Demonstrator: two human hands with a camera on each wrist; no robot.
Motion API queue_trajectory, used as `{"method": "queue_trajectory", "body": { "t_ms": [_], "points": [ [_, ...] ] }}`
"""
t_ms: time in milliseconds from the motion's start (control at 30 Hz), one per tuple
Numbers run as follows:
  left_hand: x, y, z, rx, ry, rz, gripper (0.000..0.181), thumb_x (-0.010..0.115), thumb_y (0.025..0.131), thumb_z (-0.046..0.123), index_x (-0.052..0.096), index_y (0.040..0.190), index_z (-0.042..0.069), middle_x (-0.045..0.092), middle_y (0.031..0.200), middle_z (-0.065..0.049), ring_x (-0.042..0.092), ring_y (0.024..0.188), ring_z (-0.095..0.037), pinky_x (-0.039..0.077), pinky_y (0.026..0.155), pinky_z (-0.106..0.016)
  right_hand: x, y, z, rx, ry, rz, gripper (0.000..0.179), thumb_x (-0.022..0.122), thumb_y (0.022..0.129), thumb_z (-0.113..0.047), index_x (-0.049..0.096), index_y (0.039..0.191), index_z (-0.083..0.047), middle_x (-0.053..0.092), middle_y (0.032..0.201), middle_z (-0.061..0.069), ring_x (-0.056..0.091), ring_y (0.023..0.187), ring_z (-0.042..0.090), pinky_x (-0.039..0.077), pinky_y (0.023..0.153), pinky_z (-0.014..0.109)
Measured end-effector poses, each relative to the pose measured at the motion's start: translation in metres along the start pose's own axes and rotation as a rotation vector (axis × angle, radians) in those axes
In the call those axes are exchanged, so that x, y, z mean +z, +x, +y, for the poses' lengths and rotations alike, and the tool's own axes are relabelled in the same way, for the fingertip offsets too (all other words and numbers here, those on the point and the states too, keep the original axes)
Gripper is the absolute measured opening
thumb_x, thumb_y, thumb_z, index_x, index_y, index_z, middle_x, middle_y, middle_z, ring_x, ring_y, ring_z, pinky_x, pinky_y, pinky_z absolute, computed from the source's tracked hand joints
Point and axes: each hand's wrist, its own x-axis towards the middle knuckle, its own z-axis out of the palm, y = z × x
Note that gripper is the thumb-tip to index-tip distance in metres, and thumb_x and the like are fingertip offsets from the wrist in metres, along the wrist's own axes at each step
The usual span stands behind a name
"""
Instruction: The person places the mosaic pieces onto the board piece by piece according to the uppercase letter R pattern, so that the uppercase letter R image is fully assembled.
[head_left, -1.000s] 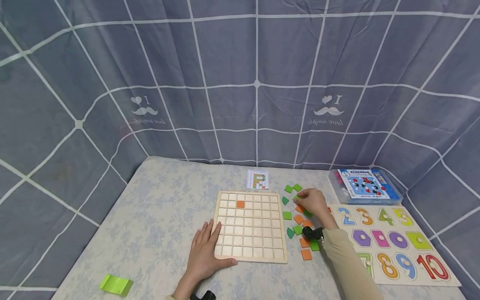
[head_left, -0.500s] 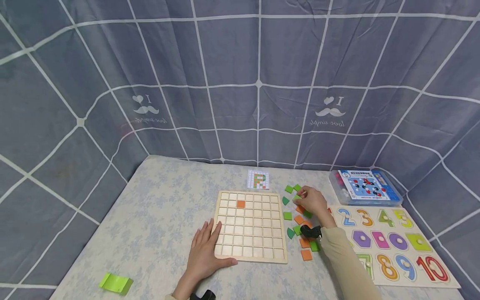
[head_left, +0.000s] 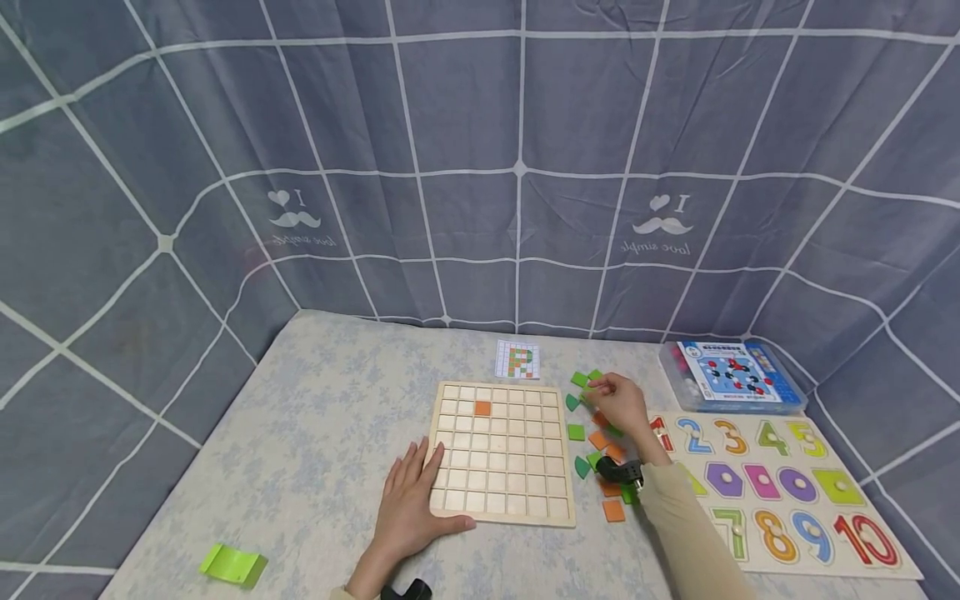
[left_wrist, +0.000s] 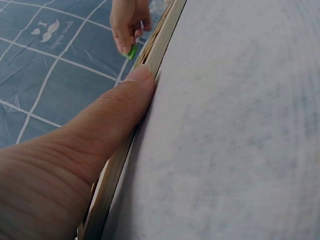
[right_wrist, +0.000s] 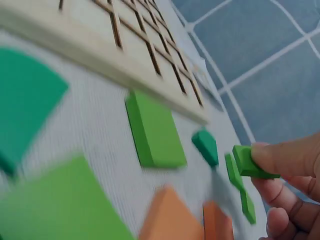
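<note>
My left hand rests at the near left corner of a wooden grid board, fingers extended along its left side. In the left wrist view, the thumb lies against the board's edge. My right hand is beyond the board's right side, pinching a green square tile between thumb and fingers, raised off the cloth. One orange tile sits in a cell near the board's top. A patterned card with a coloured grid figure lies behind the board.
Loose tiles, such as a green square, a dark green rounded piece and an orange square, lie right of the board. A number puzzle and plastic box stand farther right. A bright green curved piece lies front left.
My right hand has shifted slightly left with the green tile, uncovering the puzzle's red 1. The left hand and board have stayed put.
</note>
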Motion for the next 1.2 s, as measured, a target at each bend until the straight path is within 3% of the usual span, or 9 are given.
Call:
{"method": "queue_trajectory", "body": {
  "t_ms": [200,367,800,1200],
  "points": [
    [-0.001,0.001,0.0,0.006,0.0,-0.001,0.116,0.074,0.06,0.07,0.034,0.148,0.006,0.025,0.151,-0.022,0.014,0.14,-0.037,0.01,0.11,-0.054,0.015,-0.005,-0.023,0.019,0.18,-0.045,0.022,0.074,0.084,-0.02,0.067,0.095,-0.003,0.06,0.08,0.005,0.052,0.063,0.015,0.042,0.052,0.026],
    [-0.002,0.002,0.001,0.025,0.008,0.004,0.115,0.074,0.061,0.07,0.034,0.148,0.006,0.026,0.15,-0.022,0.015,0.14,-0.037,0.011,0.109,-0.054,0.033,-0.008,-0.047,-0.024,0.207,-0.096,0.018,0.077,0.081,-0.019,0.068,0.088,-0.005,0.063,0.078,0.004,0.056,0.07,0.018,0.044,0.058,0.029],
    [-0.002,0.001,0.002,0.044,0.027,0.027,0.114,0.076,0.061,0.066,0.035,0.147,0.004,0.029,0.148,-0.024,0.018,0.139,-0.039,0.013,0.109,-0.055,0.077,-0.016,-0.079,-0.21,0.161,-0.243,0.012,0.079,0.08,-0.02,0.07,0.079,-0.011,0.06,0.071,-0.003,0.052,0.062,0.016,0.043,0.057,0.031],
    [-0.002,-0.001,0.002,0.039,0.038,0.03,0.114,0.076,0.06,0.067,0.036,0.146,0.003,0.03,0.148,-0.024,0.02,0.138,-0.039,0.013,0.109,-0.054,0.101,-0.025,-0.087,-0.256,0.115,-0.312,0.011,0.08,0.078,-0.019,0.071,0.074,-0.014,0.062,0.064,-0.007,0.055,0.057,0.012,0.045,0.057,0.029]
  ]
}}
